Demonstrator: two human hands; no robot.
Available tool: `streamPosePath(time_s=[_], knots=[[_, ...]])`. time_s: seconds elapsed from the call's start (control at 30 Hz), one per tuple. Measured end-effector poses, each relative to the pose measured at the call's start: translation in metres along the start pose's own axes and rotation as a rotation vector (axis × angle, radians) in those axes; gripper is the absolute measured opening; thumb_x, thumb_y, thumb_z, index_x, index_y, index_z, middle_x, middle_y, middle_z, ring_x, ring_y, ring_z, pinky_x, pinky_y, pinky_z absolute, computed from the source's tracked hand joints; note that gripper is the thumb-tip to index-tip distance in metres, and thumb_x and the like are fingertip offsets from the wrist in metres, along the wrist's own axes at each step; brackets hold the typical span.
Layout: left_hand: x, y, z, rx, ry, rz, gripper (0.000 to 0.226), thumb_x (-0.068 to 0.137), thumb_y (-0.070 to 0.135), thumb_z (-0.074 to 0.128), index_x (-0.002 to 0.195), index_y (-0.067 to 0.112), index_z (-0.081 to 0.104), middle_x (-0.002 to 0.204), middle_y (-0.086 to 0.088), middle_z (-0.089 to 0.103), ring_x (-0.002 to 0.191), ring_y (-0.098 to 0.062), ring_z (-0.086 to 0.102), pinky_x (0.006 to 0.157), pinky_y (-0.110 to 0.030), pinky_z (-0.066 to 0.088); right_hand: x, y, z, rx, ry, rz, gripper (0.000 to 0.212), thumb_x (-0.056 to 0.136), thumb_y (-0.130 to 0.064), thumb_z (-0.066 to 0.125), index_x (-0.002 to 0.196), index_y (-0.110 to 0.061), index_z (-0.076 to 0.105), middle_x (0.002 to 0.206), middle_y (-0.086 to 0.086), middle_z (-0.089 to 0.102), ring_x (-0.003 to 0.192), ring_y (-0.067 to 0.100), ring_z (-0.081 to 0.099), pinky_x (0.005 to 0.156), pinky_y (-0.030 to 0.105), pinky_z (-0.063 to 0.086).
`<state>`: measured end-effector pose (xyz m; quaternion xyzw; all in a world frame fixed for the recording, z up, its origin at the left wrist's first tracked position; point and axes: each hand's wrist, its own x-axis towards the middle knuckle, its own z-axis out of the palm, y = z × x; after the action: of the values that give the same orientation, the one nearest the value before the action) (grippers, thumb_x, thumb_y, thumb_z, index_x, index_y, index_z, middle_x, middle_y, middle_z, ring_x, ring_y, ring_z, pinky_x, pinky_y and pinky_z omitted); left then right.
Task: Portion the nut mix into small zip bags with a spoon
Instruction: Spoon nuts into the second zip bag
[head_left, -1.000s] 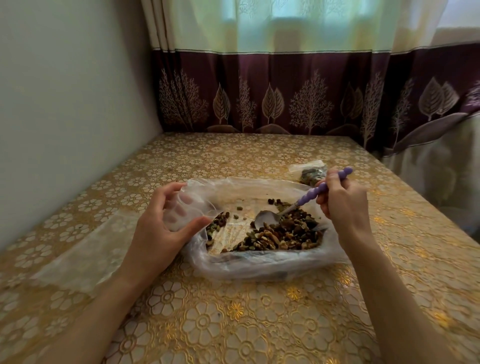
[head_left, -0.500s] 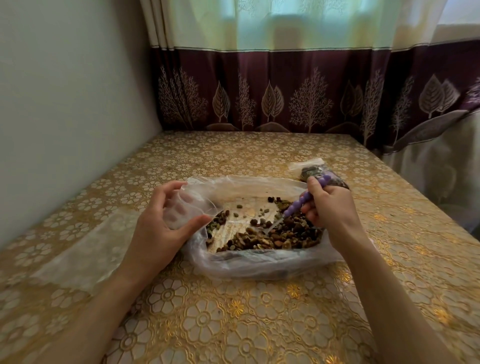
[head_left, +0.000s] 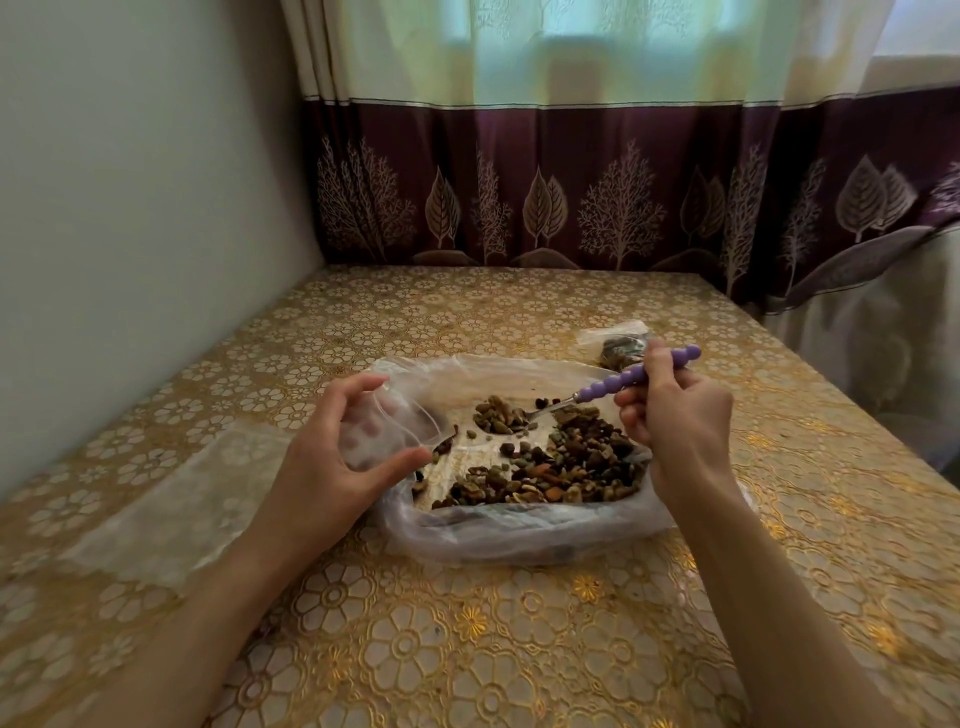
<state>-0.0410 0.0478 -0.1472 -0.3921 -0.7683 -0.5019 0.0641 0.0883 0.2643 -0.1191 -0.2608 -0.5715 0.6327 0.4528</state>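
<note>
A large clear plastic bag (head_left: 519, 540) lies open on the table with a brown nut mix (head_left: 571, 467) spread inside. My left hand (head_left: 332, 462) holds a small clear zip bag (head_left: 395, 426) open at the big bag's left edge. My right hand (head_left: 680, 421) grips a spoon with a purple beaded handle (head_left: 631, 376). The spoon's bowl (head_left: 501, 415) is heaped with nuts and raised above the mix, right of the small bag's mouth.
A filled small zip bag (head_left: 618, 345) lies behind my right hand. Flat empty clear bags (head_left: 171, 499) lie on the table's left side. A wall runs along the left, a curtain (head_left: 571, 192) hangs at the back, and the table edge drops off at right.
The spoon dug down into the nut mix, then came up loaded and swung left toward the small bag. My left hand has kept the small bag open in place.
</note>
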Motion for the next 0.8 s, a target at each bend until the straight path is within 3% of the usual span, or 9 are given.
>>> streamPosePath(time_s=[0.17, 0.27, 0.37, 0.5, 0.67, 0.8], knots=[[-0.001, 0.001, 0.002, 0.013, -0.018, 0.000, 0.073, 0.053, 0.060, 0.067, 0.118, 0.042, 0.040, 0.113, 0.009, 0.054, 0.104, -0.009, 0.055, 0.078, -0.017, 0.048, -0.016, -0.007, 0.013, 0.090, -0.033, -0.118, 0.040, 0.099, -0.027, 0.046, 0.064, -0.011, 0.057, 0.051, 0.001, 0.062, 0.041, 0.006, 0.049, 0.038, 0.014, 0.037], [-0.001, 0.002, 0.003, 0.014, -0.023, -0.005, 0.078, 0.051, 0.060, 0.068, 0.121, 0.038, 0.040, 0.112, 0.014, 0.051, 0.103, -0.007, 0.055, 0.076, -0.012, 0.047, -0.028, -0.009, 0.025, 0.172, -0.133, -0.157, 0.037, 0.098, -0.027, 0.047, 0.066, -0.010, 0.058, 0.050, -0.001, 0.063, 0.041, 0.006, 0.051, 0.037, 0.015, 0.039], [-0.001, 0.003, 0.003, 0.009, -0.018, -0.011, 0.080, 0.050, 0.060, 0.067, 0.121, 0.039, 0.039, 0.110, 0.020, 0.048, 0.102, -0.008, 0.055, 0.078, -0.017, 0.047, -0.038, -0.008, 0.035, 0.208, -0.263, -0.210, 0.036, 0.097, -0.027, 0.048, 0.068, -0.011, 0.060, 0.055, 0.000, 0.066, 0.043, 0.009, 0.055, 0.039, 0.016, 0.043], [-0.001, 0.003, 0.003, -0.025, 0.012, -0.017, 0.077, 0.050, 0.060, 0.068, 0.119, 0.042, 0.040, 0.110, 0.024, 0.048, 0.104, 0.003, 0.052, 0.076, -0.004, 0.043, -0.046, -0.009, 0.044, 0.214, -0.414, -0.283, 0.032, 0.095, -0.028, 0.051, 0.071, -0.011, 0.062, 0.064, 0.006, 0.070, 0.047, 0.016, 0.061, 0.042, 0.020, 0.048], [-0.001, 0.004, 0.002, -0.085, 0.041, -0.003, 0.075, 0.055, 0.054, 0.071, 0.122, 0.036, 0.043, 0.115, 0.010, 0.059, 0.102, -0.003, 0.060, 0.082, -0.015, 0.050, -0.050, -0.010, 0.046, 0.226, -0.529, -0.340, 0.034, 0.096, -0.018, 0.048, 0.069, -0.020, 0.069, 0.070, 0.006, 0.072, 0.050, 0.020, 0.063, 0.045, 0.023, 0.051], [-0.001, 0.006, 0.001, -0.074, 0.052, 0.013, 0.068, 0.056, 0.054, 0.072, 0.116, 0.045, 0.042, 0.111, 0.016, 0.059, 0.096, 0.002, 0.060, 0.079, -0.017, 0.052, -0.047, -0.009, 0.043, 0.216, -0.493, -0.341, 0.030, 0.097, -0.012, 0.046, 0.076, -0.013, 0.067, 0.070, 0.007, 0.073, 0.050, 0.020, 0.062, 0.046, 0.025, 0.051]])
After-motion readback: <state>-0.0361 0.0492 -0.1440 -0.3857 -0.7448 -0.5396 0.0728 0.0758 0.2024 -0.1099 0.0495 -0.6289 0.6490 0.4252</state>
